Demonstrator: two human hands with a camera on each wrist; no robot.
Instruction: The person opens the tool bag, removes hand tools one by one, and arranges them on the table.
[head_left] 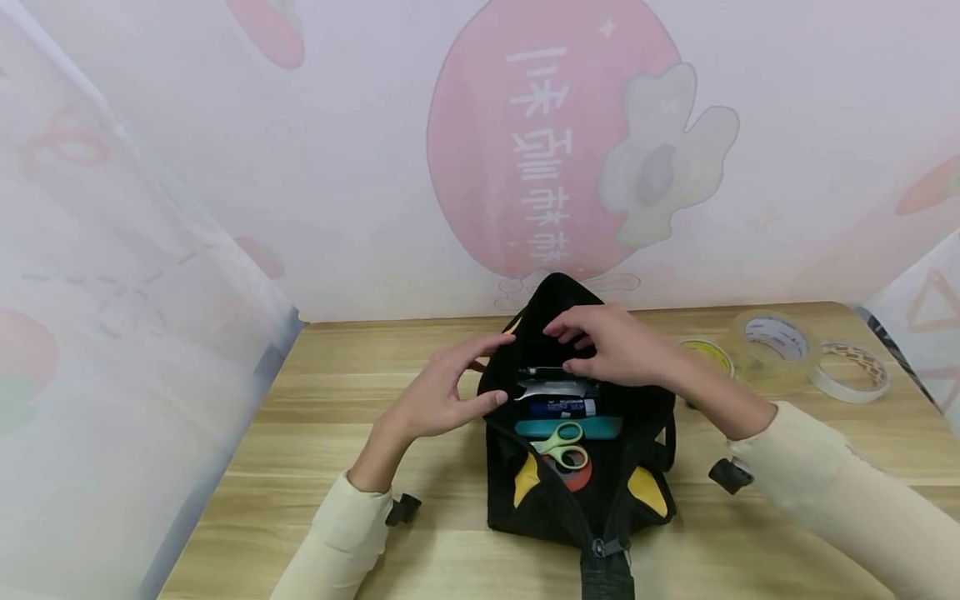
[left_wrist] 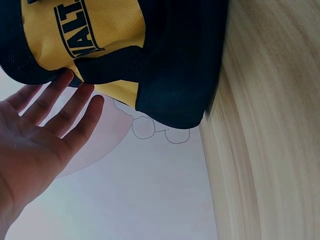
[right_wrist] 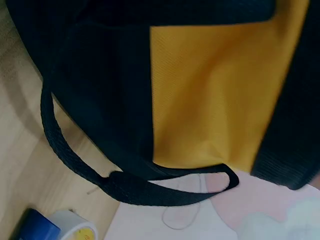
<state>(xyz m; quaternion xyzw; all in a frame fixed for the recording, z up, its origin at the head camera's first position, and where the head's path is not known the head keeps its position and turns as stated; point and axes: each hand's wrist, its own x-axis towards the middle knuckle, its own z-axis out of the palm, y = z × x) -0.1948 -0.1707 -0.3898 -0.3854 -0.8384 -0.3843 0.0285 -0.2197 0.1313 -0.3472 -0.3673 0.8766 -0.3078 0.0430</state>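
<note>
A black and yellow zippered tool bag (head_left: 525, 508) stands unzipped on the table. Inside lie scissors (head_left: 567, 444) with pale green handles, a teal flat object (head_left: 603, 428), a dark blue marker (head_left: 558, 408), a silver-grey tool (head_left: 558, 389) and a round red-orange object (head_left: 579, 479) partly under the scissors. My left hand (head_left: 442, 392) is at the bag's left rim, thumb and fingers spread; in the left wrist view its straight fingers (left_wrist: 82, 107) meet the yellow side. Over the opening hovers my right hand (head_left: 618, 346), fingers loosely bent with nothing visible in them. The right wrist view shows only the bag's side (right_wrist: 200, 100).
To the right of the bag are a yellow tape roll (head_left: 708, 354), a wide clear tape roll (head_left: 772, 346) and a white tape roll (head_left: 851, 383). A blue object (right_wrist: 37, 227) is beside a white roll in the right wrist view. Printed cloth walls (head_left: 360, 167) enclose the wooden table (head_left: 337, 400).
</note>
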